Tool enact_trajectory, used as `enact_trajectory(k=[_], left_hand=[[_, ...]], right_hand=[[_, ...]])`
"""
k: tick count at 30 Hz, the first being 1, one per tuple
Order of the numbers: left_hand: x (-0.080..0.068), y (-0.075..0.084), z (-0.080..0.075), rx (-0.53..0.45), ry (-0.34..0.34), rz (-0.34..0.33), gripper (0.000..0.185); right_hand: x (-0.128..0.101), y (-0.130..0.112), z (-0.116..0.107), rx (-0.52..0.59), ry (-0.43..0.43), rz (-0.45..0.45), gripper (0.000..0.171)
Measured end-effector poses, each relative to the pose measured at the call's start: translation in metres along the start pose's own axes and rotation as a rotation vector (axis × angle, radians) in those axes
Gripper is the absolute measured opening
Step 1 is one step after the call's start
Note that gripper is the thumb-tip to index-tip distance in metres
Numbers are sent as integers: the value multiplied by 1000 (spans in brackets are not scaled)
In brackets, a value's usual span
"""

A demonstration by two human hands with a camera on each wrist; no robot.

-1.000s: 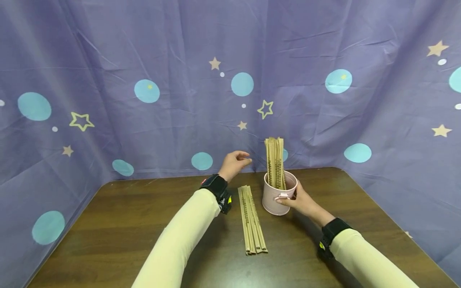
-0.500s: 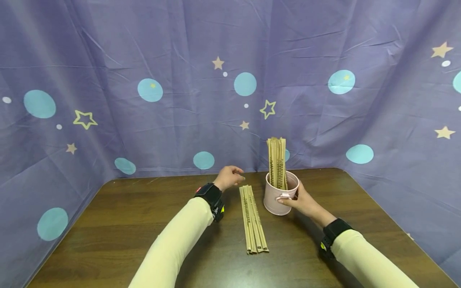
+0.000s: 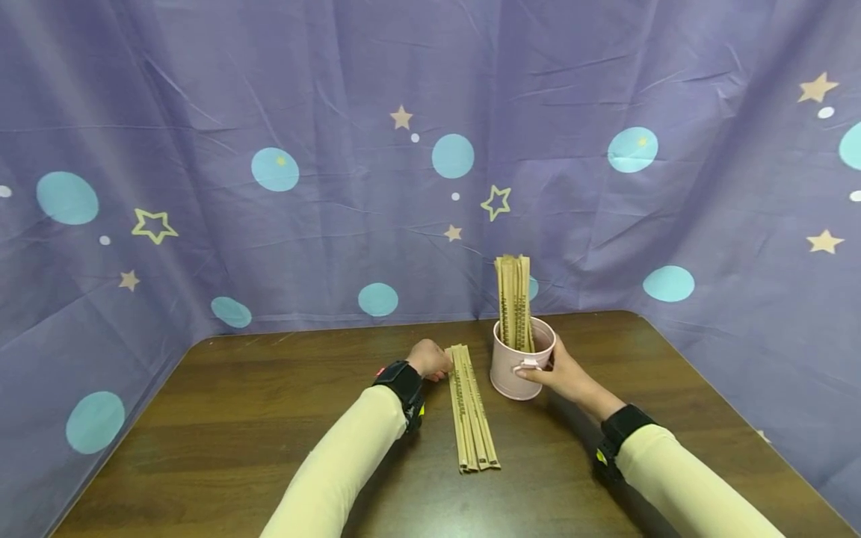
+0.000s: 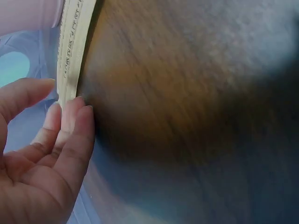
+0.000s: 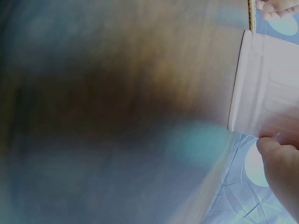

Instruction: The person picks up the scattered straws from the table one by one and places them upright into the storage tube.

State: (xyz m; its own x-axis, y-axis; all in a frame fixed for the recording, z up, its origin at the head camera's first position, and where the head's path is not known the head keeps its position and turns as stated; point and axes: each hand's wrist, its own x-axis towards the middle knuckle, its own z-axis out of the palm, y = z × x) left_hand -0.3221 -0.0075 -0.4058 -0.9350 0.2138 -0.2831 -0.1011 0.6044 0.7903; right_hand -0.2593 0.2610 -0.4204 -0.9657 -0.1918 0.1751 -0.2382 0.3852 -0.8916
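Note:
A flat bundle of paper-wrapped sticks (image 3: 472, 415) lies lengthwise on the brown table (image 3: 235, 418). My left hand (image 3: 433, 360) rests at the bundle's far left end. In the left wrist view its fingertips (image 4: 74, 109) touch the edge of the wrapped sticks (image 4: 72, 42), with the thumb held apart. A pink cup (image 3: 506, 377) stands just right of the bundle and holds several more wrapped sticks (image 3: 513, 302) upright. My right hand (image 3: 546, 371) grips the cup's near right side. The right wrist view shows the cup's wall (image 5: 266, 88) with my thumb (image 5: 280, 172) against it.
A purple cloth with stars and blue dots (image 3: 336, 187) hangs close behind the table and around both sides. The table's far edge runs just beyond the cup. Bare wood lies to the left and in front of the bundle.
My left hand has come down from beside the upright sticks to the table and now touches the far end of the flat bundle. The right hand and the cup have stayed put.

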Motion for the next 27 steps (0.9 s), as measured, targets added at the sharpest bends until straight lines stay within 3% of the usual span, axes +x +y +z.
enact_trajectory(k=[4,13,19,27], left_hand=[[2,1,2,15,39,-26,16],[9,6,11,183,95,-60,31],[9,11,17,314,197,-35,16],[9,16,26,362,285,-80,21]], right_hand=[[2,0,0,15,-1,-15,99],[1,-1,-1,33,-10,-11,99],[1,0,-1,26,-8,16,101],[1,0,-2,22,-17,29,101]])
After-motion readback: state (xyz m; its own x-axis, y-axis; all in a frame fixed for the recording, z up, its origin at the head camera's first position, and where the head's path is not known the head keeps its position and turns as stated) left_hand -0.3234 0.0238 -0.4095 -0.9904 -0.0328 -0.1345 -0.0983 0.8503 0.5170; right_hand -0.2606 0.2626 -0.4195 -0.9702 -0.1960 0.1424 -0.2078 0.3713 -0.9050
